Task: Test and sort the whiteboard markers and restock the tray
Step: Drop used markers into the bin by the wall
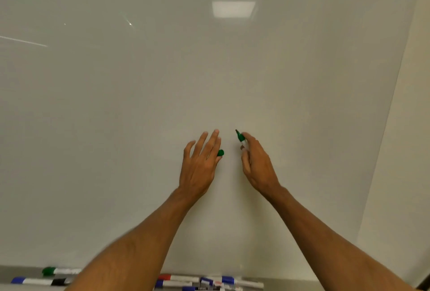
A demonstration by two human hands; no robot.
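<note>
While the left hand (200, 165) pinches the cap (220, 152), the right hand (256, 162) grips the green marker (240, 138), tip up-left.

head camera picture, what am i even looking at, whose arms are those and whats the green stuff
There is no machine: a person wears one camera on the head, so you see their own bare arms reaching toward a whiteboard. The right hand pinches an uncapped green marker, tip toward the board. The left hand, fingers spread, holds the green cap at the thumb side. On the tray along the bottom edge lie more capped markers: green, blue and red.
</note>
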